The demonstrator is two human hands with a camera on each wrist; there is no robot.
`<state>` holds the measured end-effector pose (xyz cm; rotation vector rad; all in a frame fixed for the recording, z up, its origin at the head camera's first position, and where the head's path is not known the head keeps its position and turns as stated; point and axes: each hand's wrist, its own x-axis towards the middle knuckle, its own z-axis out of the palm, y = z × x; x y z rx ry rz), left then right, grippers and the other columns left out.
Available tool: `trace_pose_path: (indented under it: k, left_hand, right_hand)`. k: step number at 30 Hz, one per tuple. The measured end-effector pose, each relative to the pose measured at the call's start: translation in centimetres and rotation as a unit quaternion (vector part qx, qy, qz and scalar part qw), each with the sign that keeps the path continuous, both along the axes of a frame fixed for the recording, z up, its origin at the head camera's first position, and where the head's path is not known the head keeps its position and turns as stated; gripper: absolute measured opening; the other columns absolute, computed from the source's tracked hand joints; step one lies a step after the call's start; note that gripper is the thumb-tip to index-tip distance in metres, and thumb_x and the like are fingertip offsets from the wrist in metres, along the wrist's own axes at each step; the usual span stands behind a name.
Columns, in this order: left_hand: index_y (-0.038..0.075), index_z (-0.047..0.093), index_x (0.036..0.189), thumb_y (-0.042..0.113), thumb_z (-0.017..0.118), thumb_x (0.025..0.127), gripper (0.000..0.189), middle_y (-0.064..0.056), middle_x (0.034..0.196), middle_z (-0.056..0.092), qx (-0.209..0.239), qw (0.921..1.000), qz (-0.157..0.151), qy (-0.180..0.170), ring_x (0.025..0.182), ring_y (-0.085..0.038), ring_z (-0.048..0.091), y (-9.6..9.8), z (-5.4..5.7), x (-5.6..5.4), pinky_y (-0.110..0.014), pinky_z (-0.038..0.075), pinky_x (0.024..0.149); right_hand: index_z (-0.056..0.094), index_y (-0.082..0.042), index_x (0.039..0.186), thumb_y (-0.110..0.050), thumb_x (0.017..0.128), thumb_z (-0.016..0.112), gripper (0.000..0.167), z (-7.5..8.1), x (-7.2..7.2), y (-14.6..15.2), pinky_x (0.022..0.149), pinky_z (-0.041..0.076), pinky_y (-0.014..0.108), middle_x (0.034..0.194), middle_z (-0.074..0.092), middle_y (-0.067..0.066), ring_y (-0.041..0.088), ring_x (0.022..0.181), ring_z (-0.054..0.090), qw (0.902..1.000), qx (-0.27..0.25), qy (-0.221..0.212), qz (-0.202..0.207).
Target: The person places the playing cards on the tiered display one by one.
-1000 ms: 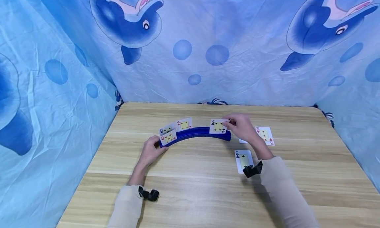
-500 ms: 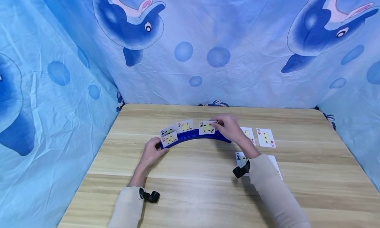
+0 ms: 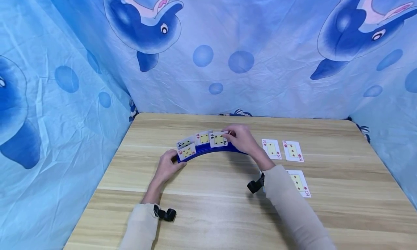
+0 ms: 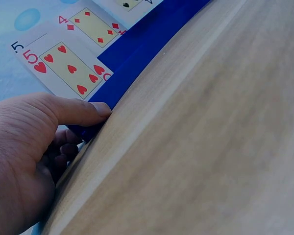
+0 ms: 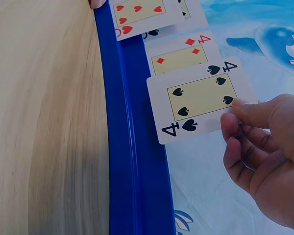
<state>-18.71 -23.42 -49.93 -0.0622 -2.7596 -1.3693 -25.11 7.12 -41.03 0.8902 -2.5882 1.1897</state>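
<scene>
A curved blue card holder (image 3: 205,148) lies on the table. My left hand (image 3: 167,166) grips its left end, thumb on the front face and fingers curled behind. Just above that thumb stands a five of hearts (image 4: 68,68), overlapping a black five (image 3: 184,143) behind it. To their right a four of diamonds (image 4: 95,30) stands in the holder. My right hand (image 3: 240,138) pinches a four of spades (image 5: 201,103) at one edge between thumb and fingers. This card overlaps the four of diamonds, its lower edge right at the holder's slot.
Right of the holder, a two of diamonds (image 3: 271,148) and a three of hearts (image 3: 293,151) lie face up. Nearer, a three of diamonds (image 3: 299,185) shows partly beside the right sleeve (image 3: 286,195), which hides most of another card. A dolphin-print cloth (image 3: 241,33) hangs behind the table.
My right hand has slid left along the holder with the four of spades, from the holder's right end to beside the four of diamonds. The left hand keeps its grip in place.
</scene>
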Motion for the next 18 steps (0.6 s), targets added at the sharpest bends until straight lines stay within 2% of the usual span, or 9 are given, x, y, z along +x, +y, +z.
trace_pose_path:
  k: [7, 15, 18]
  left_hand:
    - [-0.006, 0.067, 0.117, 0.006, 0.078, 0.081, 0.039, -0.023, 0.118, 0.066, 0.005, 1.0000, 0.002, 0.001, 0.112, -0.036, 0.061, 0.0, 0.0, 0.0, -0.050, 0.050, 0.099]
    - [-0.006, 0.067, 0.116, 0.008, 0.079, 0.081, 0.040, -0.023, 0.118, 0.066, -0.004, 1.0000, 0.003, -0.001, 0.111, -0.036, 0.061, 0.0, 0.0, 0.0, -0.050, 0.050, 0.100]
    - [-0.005, 0.067, 0.117, 0.008, 0.079, 0.081, 0.040, -0.023, 0.118, 0.066, -0.006, 1.0000, 0.003, -0.005, 0.112, -0.036, 0.061, 0.0, 0.1, 0.0, -0.050, 0.050, 0.101]
  right_hand:
    - [0.076, -0.006, 0.101, -0.008, 0.094, 0.067, 0.012, -0.1, -0.1, -1.5, 0.058, 0.045, 0.022, 0.081, 0.072, 0.008, 0.010, 0.064, 0.057, 0.9998, 0.009, -0.015, 0.003]
    - [0.076, -0.004, 0.107, -0.007, 0.094, 0.067, 0.016, -0.8, 0.1, -2.8, 0.062, 0.050, 0.023, 0.087, 0.073, 0.010, 0.011, 0.067, 0.060, 0.9995, 0.005, -0.029, 0.011]
    - [0.076, -0.004, 0.108, -0.008, 0.094, 0.067, 0.017, -1.0, 0.1, -3.1, 0.062, 0.050, 0.023, 0.095, 0.075, 0.011, 0.011, 0.070, 0.062, 0.9995, 0.012, -0.026, 0.008]
